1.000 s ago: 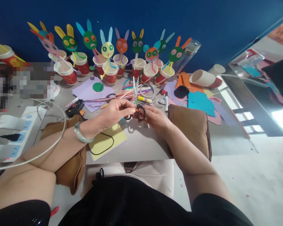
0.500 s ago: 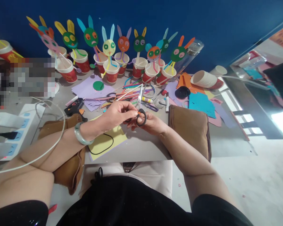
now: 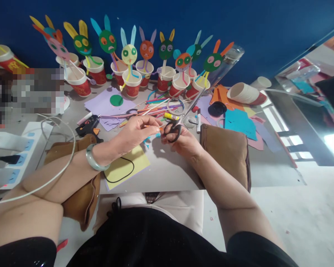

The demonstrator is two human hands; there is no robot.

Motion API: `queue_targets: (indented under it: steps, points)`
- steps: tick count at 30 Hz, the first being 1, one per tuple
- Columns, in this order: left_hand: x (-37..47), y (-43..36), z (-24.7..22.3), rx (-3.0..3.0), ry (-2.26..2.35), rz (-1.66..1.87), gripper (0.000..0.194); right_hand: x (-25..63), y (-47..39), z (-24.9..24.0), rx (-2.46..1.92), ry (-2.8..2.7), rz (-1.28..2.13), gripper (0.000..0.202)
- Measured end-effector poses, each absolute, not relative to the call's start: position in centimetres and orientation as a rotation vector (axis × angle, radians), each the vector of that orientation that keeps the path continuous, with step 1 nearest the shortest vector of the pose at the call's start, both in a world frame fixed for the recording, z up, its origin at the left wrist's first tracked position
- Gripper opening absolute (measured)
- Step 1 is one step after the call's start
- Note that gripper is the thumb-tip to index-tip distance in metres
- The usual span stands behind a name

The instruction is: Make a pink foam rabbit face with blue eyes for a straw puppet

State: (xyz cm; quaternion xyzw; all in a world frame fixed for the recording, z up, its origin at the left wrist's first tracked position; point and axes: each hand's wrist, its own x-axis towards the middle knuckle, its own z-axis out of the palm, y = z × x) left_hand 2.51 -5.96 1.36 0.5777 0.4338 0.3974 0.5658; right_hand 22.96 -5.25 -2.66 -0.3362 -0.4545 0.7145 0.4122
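Observation:
My left hand (image 3: 139, 132), with a pale bangle on the wrist, pinches a small orange piece (image 3: 161, 130) that looks like paper. Most of that piece is hidden by fingers. In my right hand (image 3: 187, 142) are scissors (image 3: 173, 132) with black handles, their blades pointing away toward the upper right. The fingertips of both hands are close together above the table. Small blue scraps (image 3: 147, 141) show just below my left fingers. Under my left forearm lies a yellow sheet (image 3: 136, 159) with a black cord loop (image 3: 133, 168) on it.
Red paper cups (image 3: 132, 89) holding rabbit-faced paper figures (image 3: 128, 55) line the back. Colored sticks (image 3: 156, 107), a glue stick (image 3: 171, 116), a black glue gun (image 3: 87, 126) and blue paper (image 3: 239, 124) lie around. Brown cushions (image 3: 224, 155) flank my arms; a power strip (image 3: 25, 148) stands left.
My right hand has shifted slightly right with the scissors, whose blades now tilt toward the upper right. The gap between my hands has widened, and blue scraps show below the left fingers.

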Motion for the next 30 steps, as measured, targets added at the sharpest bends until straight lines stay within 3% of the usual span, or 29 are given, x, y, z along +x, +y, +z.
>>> queue_targets:
  steps: [4,8,23,30]
  points:
    - [2.4,-6.0,1.1,1.333,1.012,0.888,0.022,22.9,-5.3,-2.2,-0.924,-1.188,1.609,0.050]
    - [2.4,-6.2,1.4,1.365,1.037,0.839,0.021,22.7,-5.9,-1.8,-0.969,-1.354,1.484,0.044]
    - [2.3,-5.8,1.5,1.646,1.097,0.734,0.013,22.4,-6.3,-2.1,-0.998,-1.346,1.549,0.026]
    - [2.3,-5.8,1.5,1.664,1.113,0.724,0.013,22.5,-6.3,-2.4,-0.958,-1.348,1.514,0.031]
